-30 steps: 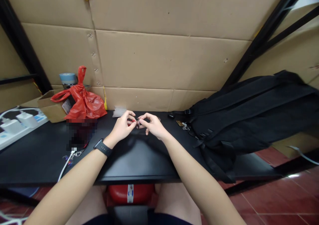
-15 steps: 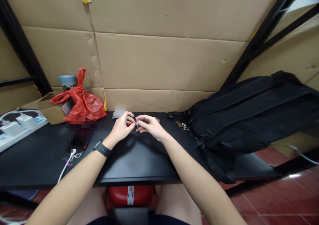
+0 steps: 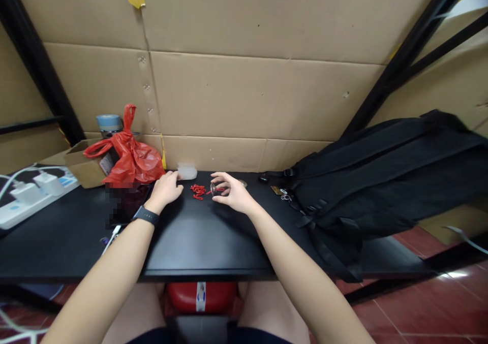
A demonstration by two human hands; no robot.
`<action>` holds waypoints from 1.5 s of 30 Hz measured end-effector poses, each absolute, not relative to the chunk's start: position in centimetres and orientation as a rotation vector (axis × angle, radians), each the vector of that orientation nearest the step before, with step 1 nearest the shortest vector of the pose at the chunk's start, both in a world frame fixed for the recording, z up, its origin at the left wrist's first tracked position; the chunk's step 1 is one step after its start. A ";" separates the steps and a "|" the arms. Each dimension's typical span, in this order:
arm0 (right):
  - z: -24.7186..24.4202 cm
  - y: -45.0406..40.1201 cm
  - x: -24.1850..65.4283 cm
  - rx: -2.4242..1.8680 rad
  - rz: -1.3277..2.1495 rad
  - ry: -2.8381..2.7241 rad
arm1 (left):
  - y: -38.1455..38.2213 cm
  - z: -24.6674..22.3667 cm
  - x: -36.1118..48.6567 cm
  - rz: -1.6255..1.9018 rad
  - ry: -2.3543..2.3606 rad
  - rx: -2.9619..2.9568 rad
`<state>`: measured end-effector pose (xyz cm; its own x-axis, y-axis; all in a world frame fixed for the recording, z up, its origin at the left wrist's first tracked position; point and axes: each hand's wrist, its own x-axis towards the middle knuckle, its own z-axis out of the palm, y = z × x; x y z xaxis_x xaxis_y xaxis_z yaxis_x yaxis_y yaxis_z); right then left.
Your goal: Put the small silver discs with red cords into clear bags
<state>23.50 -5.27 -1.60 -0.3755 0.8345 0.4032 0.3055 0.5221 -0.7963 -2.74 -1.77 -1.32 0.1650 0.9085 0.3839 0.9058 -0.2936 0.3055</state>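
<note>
My right hand (image 3: 234, 194) holds a small round clear container (image 3: 213, 188) on edge between thumb and fingers. Something red shows at its fingers, partly hidden. Just left of it, a little heap of small red pieces (image 3: 198, 190), shaped like pins or clips, lies on the black table. My left hand (image 3: 166, 187), palm down, reaches towards the back with its thumb apart from the fingers. Its fingertips are at the left side of a translucent plastic packet or case (image 3: 187, 172); whether they touch it I cannot tell. A small round disc (image 3: 243, 183) lies behind my right hand.
A black backpack (image 3: 389, 176) fills the right side of the table (image 3: 206, 247). To the left are a red plastic bag (image 3: 133, 161), an open cardboard box (image 3: 82, 166), a white power strip (image 3: 34, 201) and a cable. A cardboard wall (image 3: 244, 95) rises behind.
My left hand has moved away from my right, leftwards to the translucent packet. The red heap between them is now uncovered. My right hand keeps the round container, with its fingers spread wider.
</note>
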 end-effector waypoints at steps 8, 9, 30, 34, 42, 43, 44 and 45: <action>-1.3 -5.1 24.4 -0.965 0.410 -2.179 | -1.1 -3.1 -2.9 0.401 1.890 2.514; -1.4 -5.0 24.5 -0.982 0.392 -2.190 | -1.1 -3.2 -2.8 0.414 1.882 2.515; -1.3 -4.8 25.6 -1.099 0.291 -2.224 | -4.5 2.5 -2.3 1.163 1.660 2.577; -1.2 -4.4 26.7 -1.150 0.276 -2.146 | -5.6 3.0 -0.6 1.310 1.256 2.504; -0.9 -4.0 28.1 -1.160 0.234 -2.082 | -5.8 -0.3 3.3 0.846 0.916 2.662; -0.9 -4.0 28.1 -1.155 0.235 -2.081 | -5.7 -0.6 3.6 0.806 0.913 2.685; -0.9 -4.0 28.1 -1.152 0.238 -2.080 | -5.6 -0.9 3.9 0.774 0.910 2.702; -0.9 -4.0 28.1 -1.150 0.242 -2.079 | -5.5 -1.0 4.1 0.754 0.910 2.712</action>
<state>28.09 -4.04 -0.87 -0.3284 0.7942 0.5113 0.6553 0.5814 -0.4822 4.06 -5.55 -1.05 0.6835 0.6057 0.4074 0.5128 -0.7956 0.3225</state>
